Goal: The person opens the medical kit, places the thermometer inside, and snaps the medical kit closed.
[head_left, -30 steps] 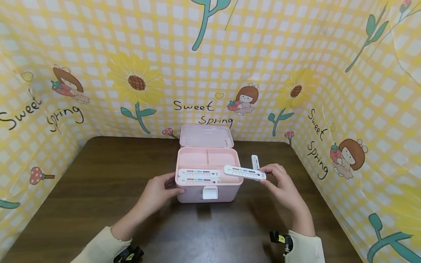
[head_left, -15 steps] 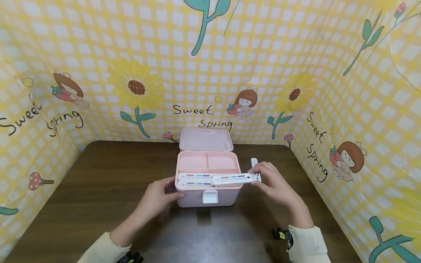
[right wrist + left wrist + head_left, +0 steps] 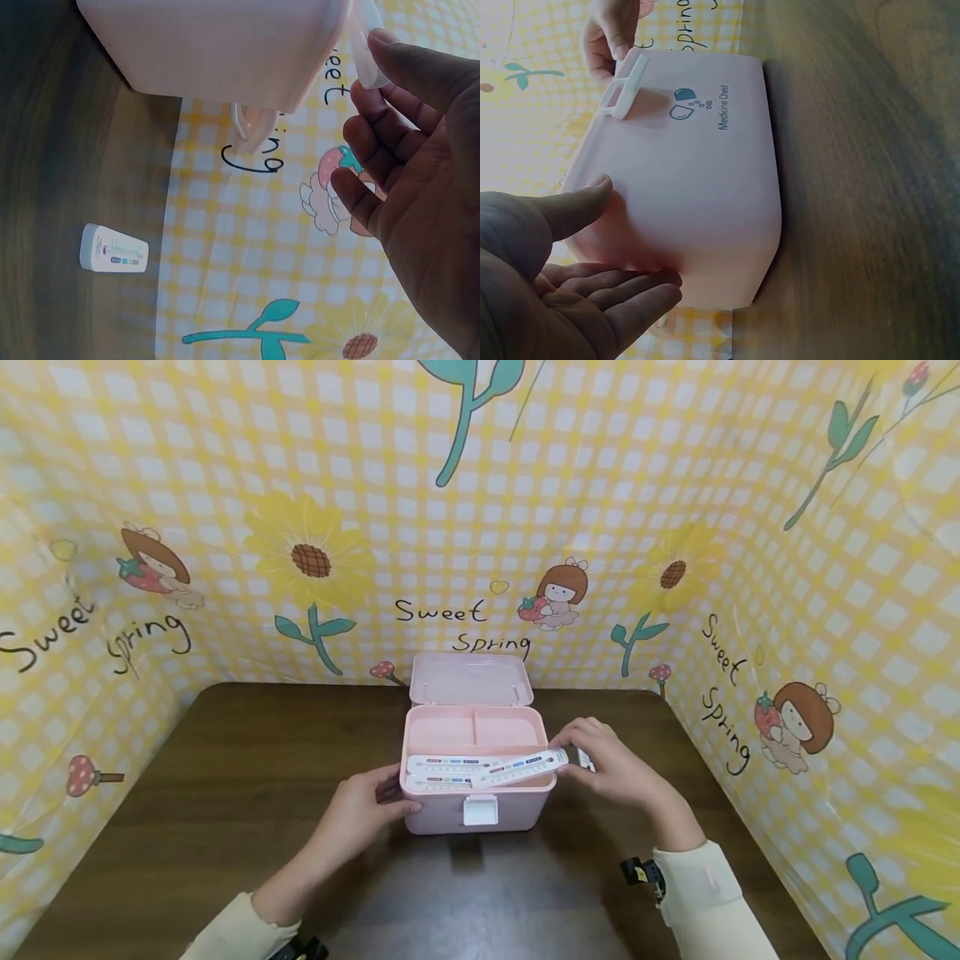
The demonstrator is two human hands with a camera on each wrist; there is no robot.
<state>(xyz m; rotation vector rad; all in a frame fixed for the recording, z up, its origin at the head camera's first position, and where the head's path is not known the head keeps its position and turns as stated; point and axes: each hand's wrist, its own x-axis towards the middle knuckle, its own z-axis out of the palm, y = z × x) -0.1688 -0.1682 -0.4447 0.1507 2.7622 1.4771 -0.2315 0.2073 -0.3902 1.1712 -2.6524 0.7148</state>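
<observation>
Nearer nine o'clock went the strip (image 3: 517, 767), slanting over the box (image 3: 519, 811) at four o'clock, its two o'clock end pinched in my right hand (image 3: 606, 762); my left hand (image 3: 366, 797) gripped the box's eight o'clock corner

In the head view, bright, even light pales the cloth (image 3: 660, 460), while the table (image 3: 225, 760) carries a hazy sheen towards six o'clock and a soft shadow below the box (image 3: 435, 815). The print bends at nine and three o'clock — wide-lens distortion. The left wrist view washes out around ten o'clock, the left hand (image 3: 555, 307) darkened; the right wrist view is dimmer, its right hand (image 3: 431, 165) shaded.
</observation>
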